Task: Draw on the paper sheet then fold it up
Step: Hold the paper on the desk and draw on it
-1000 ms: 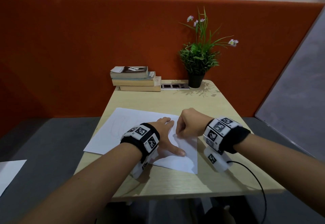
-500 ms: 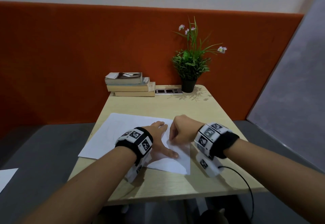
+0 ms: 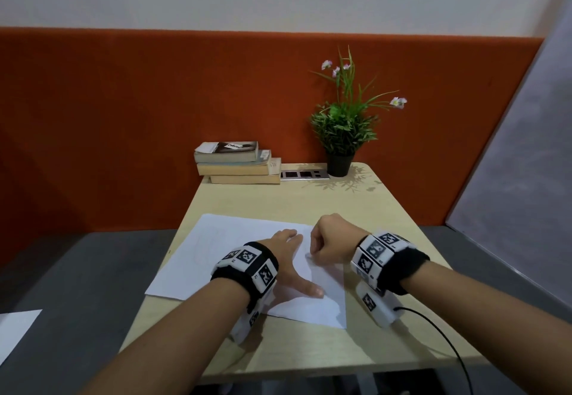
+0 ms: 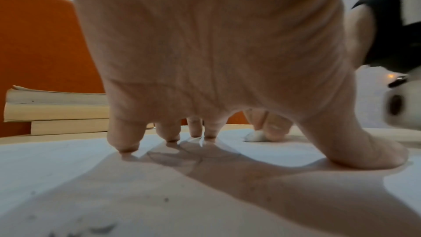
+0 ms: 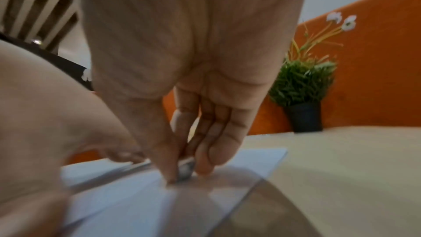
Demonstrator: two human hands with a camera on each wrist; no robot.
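Observation:
A white paper sheet (image 3: 232,239) with faint pencil lines lies flat on the wooden table (image 3: 356,205). My left hand (image 3: 288,258) presses down on the sheet with straight, spread fingers and the thumb stretched right; its fingertips (image 4: 125,143) touch the paper (image 4: 56,168). Just to its right, my right hand (image 3: 328,244) is curled, thumb and fingers pinching a small whitish object (image 5: 185,168), like an eraser, against the paper (image 5: 125,195). The same white bit (image 4: 255,136) shows under the right fingers in the left wrist view.
Three stacked books (image 3: 238,162) sit at the table's far edge, with a socket strip (image 3: 305,174) and a potted plant (image 3: 340,128) beside them. An orange padded wall stands behind. Another white sheet (image 3: 15,332) lies low at the left. A black cable (image 3: 448,339) trails from my right wrist.
Both hands keep their places on the sheet, the right still pinching the small object. Only the head view has shifted a little.

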